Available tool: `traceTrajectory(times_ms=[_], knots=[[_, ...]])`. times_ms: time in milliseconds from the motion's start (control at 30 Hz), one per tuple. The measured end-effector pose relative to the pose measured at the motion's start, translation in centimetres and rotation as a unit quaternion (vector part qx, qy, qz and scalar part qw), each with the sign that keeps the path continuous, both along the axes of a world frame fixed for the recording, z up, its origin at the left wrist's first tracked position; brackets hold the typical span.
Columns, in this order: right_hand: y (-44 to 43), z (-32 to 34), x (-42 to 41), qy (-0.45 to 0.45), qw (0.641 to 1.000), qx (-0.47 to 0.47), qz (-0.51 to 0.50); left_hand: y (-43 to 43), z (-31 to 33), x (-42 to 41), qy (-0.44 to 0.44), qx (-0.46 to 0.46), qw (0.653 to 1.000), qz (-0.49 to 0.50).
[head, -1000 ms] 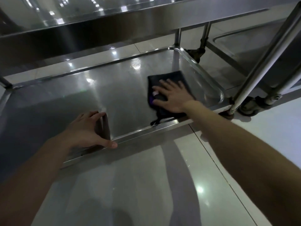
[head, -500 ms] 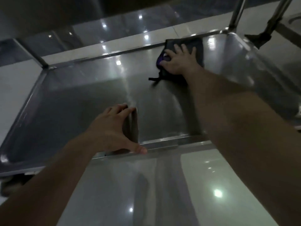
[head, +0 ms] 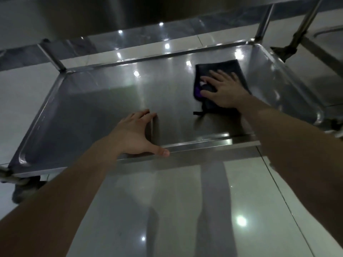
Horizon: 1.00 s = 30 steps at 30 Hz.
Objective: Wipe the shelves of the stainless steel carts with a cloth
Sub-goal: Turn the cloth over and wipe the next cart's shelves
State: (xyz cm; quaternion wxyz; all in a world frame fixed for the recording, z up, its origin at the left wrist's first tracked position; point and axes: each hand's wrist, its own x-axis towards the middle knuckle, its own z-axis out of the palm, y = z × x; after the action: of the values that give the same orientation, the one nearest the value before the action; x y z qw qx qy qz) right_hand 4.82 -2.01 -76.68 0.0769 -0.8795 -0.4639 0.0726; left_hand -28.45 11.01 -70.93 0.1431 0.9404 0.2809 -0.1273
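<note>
- The right grip point(head: 222, 89) lies palm down on a black folded cloth point(head: 238, 68); its fingers are straight and spread apart, curled round nothing; they press the cloth flat onto the metal.
- The cloth sits under that grip on the bottom stainless steel cart shelf with a raised rim point(head: 92, 112), toward the shelf's far right corner; dark fabric shows beyond the fingertips and on both sides of the palm; a small purple patch point(head: 197, 90) peeks out beside the thumb; a thin dark strap point(head: 197, 113) trails from the cloth's near edge, just left of the wrist.
- The left grip point(head: 133, 136) rests across the shelf's shiny front rim point(head: 204, 144); its fingers lie nearly straight on the shelf floor beyond the rim; its thumb stretches sideways along the rim toward the right grip; the fingers are loose and apart and hold nothing.
- The 2 grips are well apart; the right one is farther from the person than the left.
- Above both grips runs a broad steel upper shelf point(head: 111, 12); a slim steel post point(head: 53, 60) rises beyond the left grip.
- Right of the right grip, past the shelf's rim, stands a neighbouring cart's leg with a dark caster point(head: 285, 51).
- Below both forearms lies a glossy pale tiled floor point(head: 167, 210) with bright light spots on it; a dark wheel point(head: 24, 190) sits left of the left forearm, under the shelf's near corner.
</note>
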Motion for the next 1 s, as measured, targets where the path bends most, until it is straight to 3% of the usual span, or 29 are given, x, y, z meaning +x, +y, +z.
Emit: traceTrajectory(times_ms=[100,233,333,467,567,667,833,933,1000], knots=[[-5.3,-0.7,2.3,-0.011,0.994,-0.001,-0.105,-0.7,-1.0,-1.5,-0.072,0.025,0.997,0.034],[-3.8,-0.4,-1.0,0.007,0.986,-0.028,-0.167,-1.9,-1.7,-2.8,-0.152,0.065,0.984,0.067],[1.1,0.2,-7.9,0.007,0.996,-0.031,-0.079,-2.7,-1.8,-3.3,-0.186,0.109,0.972,0.090],[5.1,0.1,-18.7,-0.005,0.988,-0.034,0.147,-2.9,-2.6,-5.1,-0.236,0.122,0.962,0.065],[3.0,0.3,-19.1,0.012,0.978,-0.013,0.208,-1.6,-3.8,-8.2,-0.278,0.108,0.953,0.055],[-1.6,0.7,-16.6,0.014,0.987,-0.019,0.156,1.0,-5.2,-11.2,-0.297,0.164,0.936,0.096],[-7.8,0.8,-15.1,-0.031,0.999,-0.007,-0.022,4.8,-7.3,-12.9,-0.231,0.261,0.927,0.138],[-6.2,0.6,-19.0,-0.073,0.992,-0.005,-0.101,5.3,-8.1,-12.7,-0.210,0.268,0.930,0.140],[-3.4,0.6,-22.8,-0.069,0.994,-0.003,-0.080,5.4,-8.2,-12.6,-0.194,0.259,0.936,0.139]])
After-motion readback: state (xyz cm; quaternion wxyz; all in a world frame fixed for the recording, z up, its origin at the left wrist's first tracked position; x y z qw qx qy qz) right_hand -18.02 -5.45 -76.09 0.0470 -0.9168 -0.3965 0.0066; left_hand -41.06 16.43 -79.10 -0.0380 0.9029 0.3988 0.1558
